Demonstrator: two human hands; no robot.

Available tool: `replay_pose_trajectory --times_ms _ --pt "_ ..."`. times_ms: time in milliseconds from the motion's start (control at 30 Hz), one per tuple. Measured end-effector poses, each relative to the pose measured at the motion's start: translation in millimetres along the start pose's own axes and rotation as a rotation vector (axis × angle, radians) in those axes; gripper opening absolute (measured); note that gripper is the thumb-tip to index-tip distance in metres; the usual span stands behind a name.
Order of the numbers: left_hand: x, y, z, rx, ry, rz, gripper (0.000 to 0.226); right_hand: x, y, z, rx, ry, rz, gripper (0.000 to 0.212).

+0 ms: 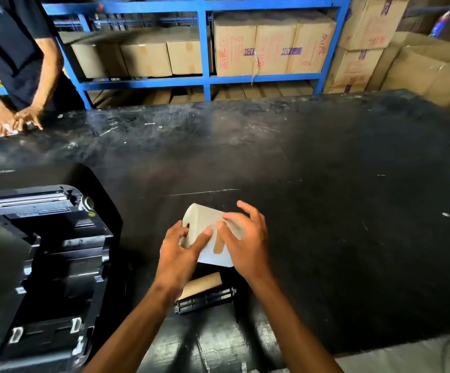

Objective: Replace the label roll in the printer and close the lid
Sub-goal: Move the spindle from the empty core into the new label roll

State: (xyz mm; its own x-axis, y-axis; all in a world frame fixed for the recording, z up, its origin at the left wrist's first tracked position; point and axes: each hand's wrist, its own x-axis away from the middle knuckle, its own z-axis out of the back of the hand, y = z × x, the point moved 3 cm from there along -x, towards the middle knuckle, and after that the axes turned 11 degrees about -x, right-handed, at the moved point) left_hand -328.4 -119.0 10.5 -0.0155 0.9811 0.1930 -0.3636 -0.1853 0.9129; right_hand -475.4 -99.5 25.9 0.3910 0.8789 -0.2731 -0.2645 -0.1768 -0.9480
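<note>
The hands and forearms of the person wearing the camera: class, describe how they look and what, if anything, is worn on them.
Both the left hand and the right hand are bare: no gloves, rings, watch or wristbands show. The forearms are bare too, with no sleeve in view right down to the bottom edge of the head view.

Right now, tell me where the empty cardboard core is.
In the head view, the empty cardboard core lies on the black table, beside the black spindle, right of the open printer.

Warehouse: shelved cartons (pixel 272 44), worktable (pixel 326 184)
</note>
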Motion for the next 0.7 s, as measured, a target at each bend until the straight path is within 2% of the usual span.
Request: replay_pose_trajectory --times_ms 100,200,267,367,433,533,633,700 --pt "7.6 4.6 4.9 0.006 0.010 -0.046 0.047 6.0 -3.3 2.8 -0.080 0.077 0.040 0.005" --pt "12.4 6.2 6.8 -0.010 0.011 -0.029 0.042 11.5 -7.6 0.9 -0.143 0.024 0.055 0.007" --pt "9.2 3.9 10.3 0.045 0.023 0.051 0.039 17.6 -11.1 3.5 -0.225 0.012 0.094 0.006" --pt "0.2 -0.3 21.5 0.146 0.047 0.187 0.046 18.8 8.8 25.5 -0.292 0.126 0.068 0.005" --pt "-5.3 -4.9 30.6 0.169 0.067 0.224 0.049 16.8 44.5 43.0 -0.128 0.137 -0.037 0.012" --pt "-7.7 -14.8 41.2 0.209 0.063 0.268 0.037 25.9 106.3 52.8 0.205 -0.036 -0.252 0.017" --pt "-4.5 -27.4 45.6 0.316 0.019 0.327 0.032 42.5 143.8 49.4 0.408 -0.193 -0.272 0.012" --pt "-2.2 -33.6 46.9 0.355 0.019 0.353 0.034 46.3 150.6 50.4 0.447 -0.171 -0.253 0.010"
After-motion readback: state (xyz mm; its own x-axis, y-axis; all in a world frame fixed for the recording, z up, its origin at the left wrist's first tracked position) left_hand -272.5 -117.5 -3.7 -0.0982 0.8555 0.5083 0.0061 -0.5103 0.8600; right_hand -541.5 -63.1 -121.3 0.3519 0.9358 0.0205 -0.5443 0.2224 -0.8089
